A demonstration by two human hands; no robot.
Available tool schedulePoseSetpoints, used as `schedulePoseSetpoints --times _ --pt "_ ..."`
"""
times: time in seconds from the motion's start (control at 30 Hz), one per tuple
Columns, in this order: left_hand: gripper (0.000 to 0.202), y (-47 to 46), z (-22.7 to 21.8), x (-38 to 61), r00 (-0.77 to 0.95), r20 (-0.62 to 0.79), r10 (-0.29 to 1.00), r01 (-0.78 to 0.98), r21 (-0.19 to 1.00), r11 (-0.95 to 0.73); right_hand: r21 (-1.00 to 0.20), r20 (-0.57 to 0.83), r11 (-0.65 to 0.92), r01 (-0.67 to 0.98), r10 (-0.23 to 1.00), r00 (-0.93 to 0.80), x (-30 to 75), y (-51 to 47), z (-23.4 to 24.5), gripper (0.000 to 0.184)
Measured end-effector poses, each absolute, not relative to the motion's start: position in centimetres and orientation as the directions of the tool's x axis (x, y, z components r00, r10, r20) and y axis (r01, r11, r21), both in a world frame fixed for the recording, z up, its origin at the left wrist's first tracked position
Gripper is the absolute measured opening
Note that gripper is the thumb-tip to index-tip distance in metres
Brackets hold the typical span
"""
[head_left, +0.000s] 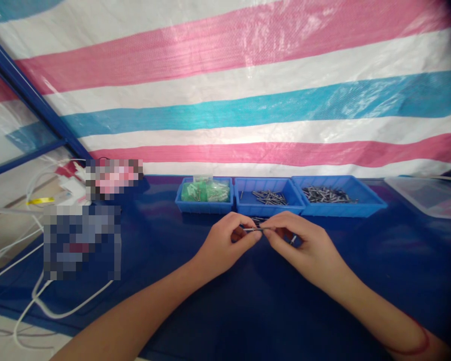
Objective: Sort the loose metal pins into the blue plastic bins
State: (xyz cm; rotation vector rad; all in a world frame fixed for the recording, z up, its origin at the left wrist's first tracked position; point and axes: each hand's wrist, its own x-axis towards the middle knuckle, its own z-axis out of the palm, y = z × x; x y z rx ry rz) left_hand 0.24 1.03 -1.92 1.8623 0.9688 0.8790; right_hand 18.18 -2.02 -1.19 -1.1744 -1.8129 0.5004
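My left hand (227, 240) and my right hand (304, 243) meet over the dark blue table (248, 311), fingertips pinched together. Between them they hold a thin metal pin (258, 229) lying level, the left fingers on its left end and the right fingers on its right end. Another small metal piece (293, 240) peeks out under my right palm. Just behind the hands stand three blue trays: the left tray (205, 204) holds green plastic parts, the middle tray (248, 206) holds several metal pins, and the right tray (361, 208) holds a pile of metal pins.
A clear plastic box (428, 198) sits at the far right. White cables (41, 301) and blurred-out items lie at the table's left end. A striped pink, white and blue tarpaulin (248, 100) hangs close behind the trays.
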Motion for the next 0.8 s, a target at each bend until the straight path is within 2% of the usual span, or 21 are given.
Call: schedulePoseSetpoints --times 0.13,0.23,0.33,0.4,0.5,0.63,0.8 --pt "0.024 1.0 -1.5 0.1 0.458 0.223 0.860 0.332 0.855 -0.399 -0.746 0.381 0.426 0.512 0.903 -0.196 18.4 -1.8 -1.5 0.015" --pt "0.026 1.2 -1.3 -0.1 0.507 0.270 0.818 0.400 0.767 -0.501 -0.844 0.305 0.304 0.442 0.950 -0.069 18.9 -1.2 -1.7 0.019" --pt "0.027 1.7 -1.5 -0.4 0.588 0.334 0.736 0.490 0.578 -0.653 -0.973 0.195 0.156 0.170 0.949 0.248 20.5 -0.1 -1.6 0.021" --pt "0.030 2.0 -1.8 -0.6 0.641 0.330 0.693 0.531 0.462 -0.711 -0.989 0.083 0.126 -0.083 0.912 0.402 22.0 0.6 -1.3 0.024" --pt "0.035 2.4 -2.5 -0.7 0.678 0.279 0.680 0.591 0.343 -0.730 -0.954 -0.061 0.074 -0.292 0.902 0.427 24.0 1.5 -0.9 0.025" --pt "0.032 2.7 -3.2 -0.6 0.693 0.246 0.678 0.630 0.251 -0.735 -0.948 -0.104 0.027 -0.317 0.915 0.389 24.3 1.7 -1.1 0.028" --pt "0.028 3.0 -3.2 -0.6 0.694 0.255 0.673 0.628 0.242 -0.740 -0.979 -0.073 -0.019 -0.204 0.962 0.264 22.1 0.9 -1.6 0.027"
